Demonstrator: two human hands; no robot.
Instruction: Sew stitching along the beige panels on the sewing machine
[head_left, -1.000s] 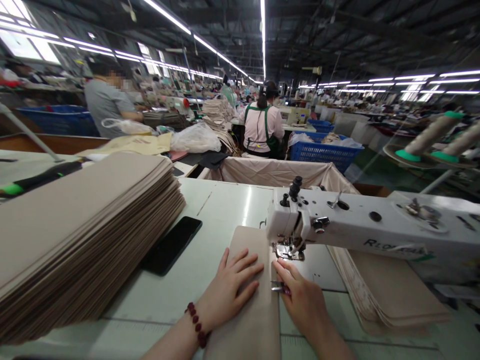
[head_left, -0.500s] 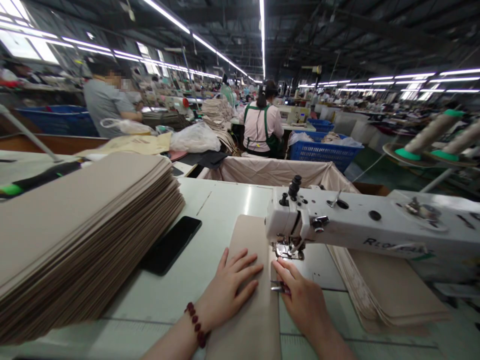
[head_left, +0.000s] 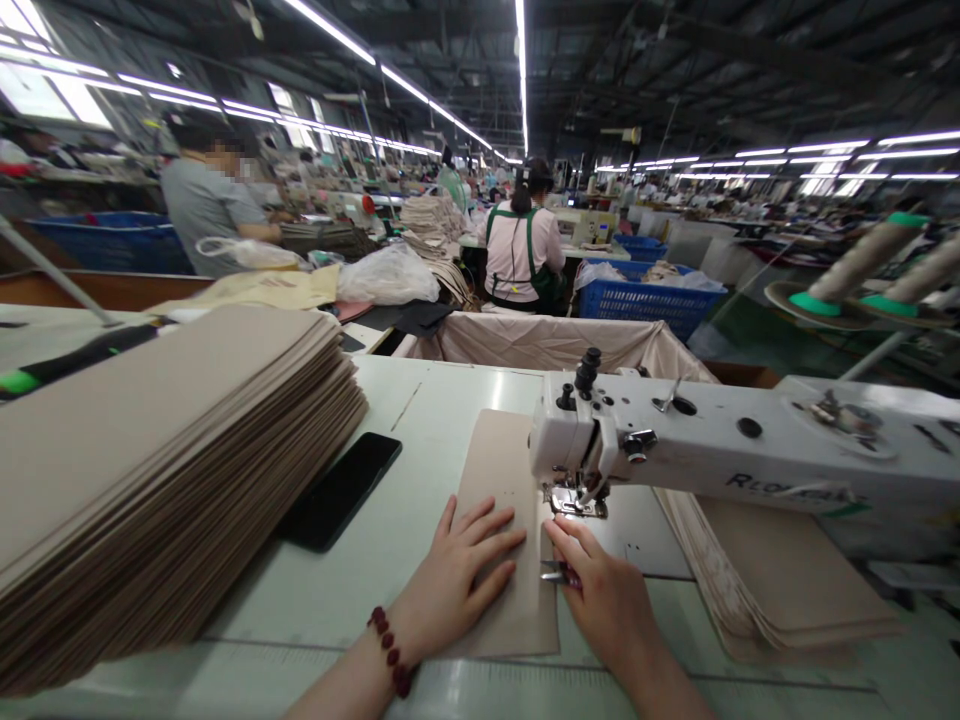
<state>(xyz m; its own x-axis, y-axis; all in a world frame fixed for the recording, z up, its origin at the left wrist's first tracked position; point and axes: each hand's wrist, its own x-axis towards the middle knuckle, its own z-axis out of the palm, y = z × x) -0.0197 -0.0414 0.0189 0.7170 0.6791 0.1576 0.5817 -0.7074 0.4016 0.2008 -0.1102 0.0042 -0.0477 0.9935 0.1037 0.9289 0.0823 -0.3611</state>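
While blurred "RLO…" lettering (head_left: 756, 484) marks the machine (head_left: 705, 430), the left hand (head_left: 461, 580) lies spread on a panel (head_left: 499, 460), right hand (head_left: 604, 595) holding snips (head_left: 553, 574).

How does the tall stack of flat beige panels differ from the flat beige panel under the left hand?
The tall stack of flat beige panels has many layers; the flat beige panel looks thin. The left hand lies spread on the panel, while the stack is untouched. Both are beige and rest on the pale green tabletop.

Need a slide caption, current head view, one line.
Left hand flat on a beige panel, right hand at its edge holding a metal tool, sewing machine alongside.
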